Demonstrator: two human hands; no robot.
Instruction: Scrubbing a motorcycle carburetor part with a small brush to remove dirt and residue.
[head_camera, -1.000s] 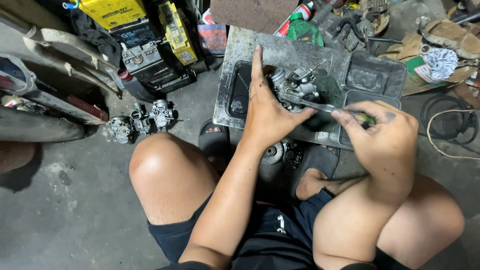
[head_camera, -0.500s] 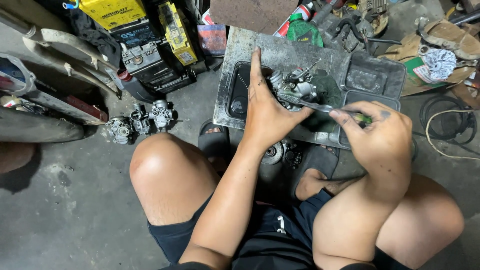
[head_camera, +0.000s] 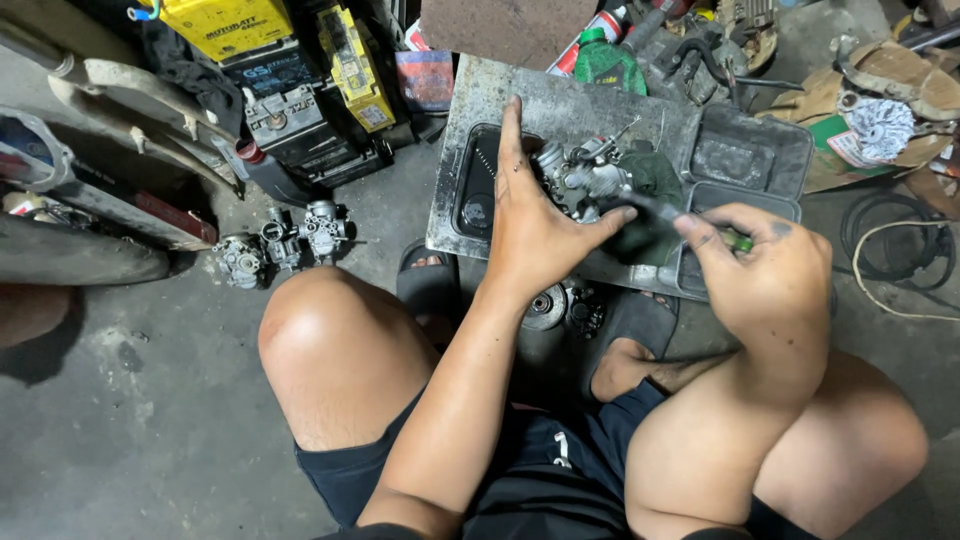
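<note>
Unmoved hands (head_camera: 540, 225): two, one carburetor (head_camera: 585, 175).

A grey metal tray (head_camera: 470, 150) sat on the concrete floor (head_camera: 130, 440) in front of me. Beside my knee lay two loose carburetors (head_camera: 285, 240), with yellow batteries (head_camera: 350, 65) further back.

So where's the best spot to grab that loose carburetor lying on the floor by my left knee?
Probably the carburetor's chunky middle body, coming straight down from above. It sits free on the concrete floor, but other small metal parts crowd its left side, so pinch it front to back rather than sideways.
</note>
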